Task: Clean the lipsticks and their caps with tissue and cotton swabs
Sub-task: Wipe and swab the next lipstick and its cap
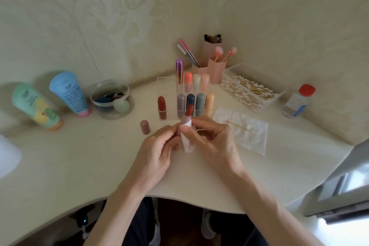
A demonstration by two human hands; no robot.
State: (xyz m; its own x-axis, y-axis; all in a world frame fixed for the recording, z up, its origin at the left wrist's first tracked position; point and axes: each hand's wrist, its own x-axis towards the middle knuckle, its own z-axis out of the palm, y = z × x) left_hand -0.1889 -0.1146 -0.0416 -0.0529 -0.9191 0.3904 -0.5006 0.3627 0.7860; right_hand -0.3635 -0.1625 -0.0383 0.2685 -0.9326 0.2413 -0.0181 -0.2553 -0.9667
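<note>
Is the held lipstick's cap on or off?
Off. The lipstick shows its bare red tip, and a mauve cap stands alone on the table.

Wallpaper [111, 6]: cream, tone-on-tone damask pattern. Desk [79, 156]: plain cream. Held lipstick [189, 110]: red bullet, mauve-pink tube. Loose cap [145, 127]: matching mauve. Held tissue [186, 146]: white. Flat tissue [251, 136]: white, pink-red smear. Cotton swabs [247, 90]: white tips, tan sticks. Tall lipstick [179, 71]: purple-to-gold gradient. Left squeeze tube [36, 106]: green and yellow, cartoon print. Second squeeze tube [68, 94]: blue, pink cap. Brush holders [216, 70]: pale pink. Bottle [298, 102]: red cap, blue label.
</note>
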